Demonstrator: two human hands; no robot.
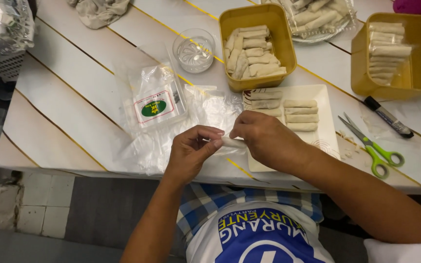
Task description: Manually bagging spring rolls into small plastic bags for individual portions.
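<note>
Pinching one spring roll [232,142] | left hand [191,148], right hand [264,136] clamped on it | two yellow tubs [230,19] | one scissors [373,148]

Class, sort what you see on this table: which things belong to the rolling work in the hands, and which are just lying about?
In use: left hand and right hand pinching a roll; white tray of finished rolls; yellow tub of rolls; wrapper packet; water bowl.

Lying about: scissors; marker; cloth.
</note>
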